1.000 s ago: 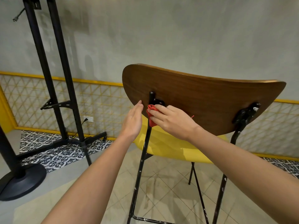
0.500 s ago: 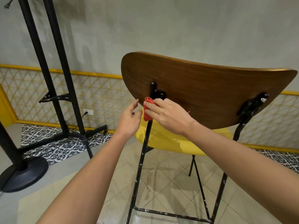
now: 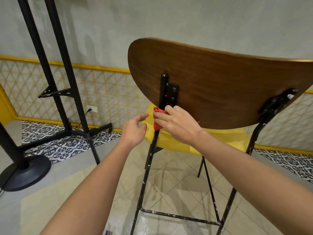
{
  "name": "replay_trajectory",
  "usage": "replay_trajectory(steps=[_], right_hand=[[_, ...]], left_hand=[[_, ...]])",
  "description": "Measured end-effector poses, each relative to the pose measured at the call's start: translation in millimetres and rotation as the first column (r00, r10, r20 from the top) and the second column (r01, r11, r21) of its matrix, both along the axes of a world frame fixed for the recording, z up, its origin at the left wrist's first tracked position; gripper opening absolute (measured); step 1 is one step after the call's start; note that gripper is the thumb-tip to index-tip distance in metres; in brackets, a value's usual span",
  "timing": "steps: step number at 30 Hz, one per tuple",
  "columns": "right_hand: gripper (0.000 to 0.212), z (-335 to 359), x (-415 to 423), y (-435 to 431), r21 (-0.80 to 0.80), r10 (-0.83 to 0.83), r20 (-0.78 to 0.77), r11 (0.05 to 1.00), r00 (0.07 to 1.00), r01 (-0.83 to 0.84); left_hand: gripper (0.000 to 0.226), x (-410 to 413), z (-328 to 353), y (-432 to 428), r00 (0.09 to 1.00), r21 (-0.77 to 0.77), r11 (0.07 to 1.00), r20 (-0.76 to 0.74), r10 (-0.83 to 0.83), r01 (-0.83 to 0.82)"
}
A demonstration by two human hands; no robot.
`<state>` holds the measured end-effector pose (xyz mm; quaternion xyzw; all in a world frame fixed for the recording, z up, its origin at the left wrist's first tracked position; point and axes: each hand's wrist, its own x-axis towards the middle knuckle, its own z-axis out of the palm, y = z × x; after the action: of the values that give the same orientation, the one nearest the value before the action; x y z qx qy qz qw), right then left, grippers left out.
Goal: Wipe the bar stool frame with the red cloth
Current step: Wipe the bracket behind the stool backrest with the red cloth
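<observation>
Right hand clasps red cloth around frame upright; left hand, at its 9 o'clock, is relaxed, empty. Footrest, at 6 o'clock, likely remains unwiped.

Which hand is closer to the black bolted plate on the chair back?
Right. The right hand grips the red cloth just below the plate; the left hand hovers lower and further left, holding nothing.

The bar stool frame, thin black metal tubing flecked with white paint, stands upright beneath the curved wooden backrest, and the red cloth, bunched small, sits wrapped against its left rear upright just under the backrest's lower edge.
</observation>
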<state>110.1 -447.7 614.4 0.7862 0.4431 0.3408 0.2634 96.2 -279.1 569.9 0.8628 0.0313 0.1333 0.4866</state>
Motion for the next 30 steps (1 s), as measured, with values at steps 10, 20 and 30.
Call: replay_trajectory(steps=[10, 20, 30], right_hand=[[0.038, -6.8, -2.3, 5.6, 0.111, -0.027, -0.041, 0.993, 0.999, 0.032], [0.034, -24.5, 1.9, 7.1, 0.072, -0.078, -0.216, 0.993, 0.973, 0.096], [0.041, -39.3, 1.9, 6.1, 0.159, -0.029, -0.251, 0.985, 0.968, 0.070]], left_hand=[[0.064, 3.6, -20.0, -2.4, 0.981, 0.031, 0.997, -0.186, -0.063, 0.070], [0.065, 2.0, -32.6, -7.0, 0.935, -0.021, 0.988, -0.321, -0.151, 0.152], [0.065, 2.4, -31.7, -5.7, 0.938, -0.110, 0.987, -0.314, -0.148, 0.119]])
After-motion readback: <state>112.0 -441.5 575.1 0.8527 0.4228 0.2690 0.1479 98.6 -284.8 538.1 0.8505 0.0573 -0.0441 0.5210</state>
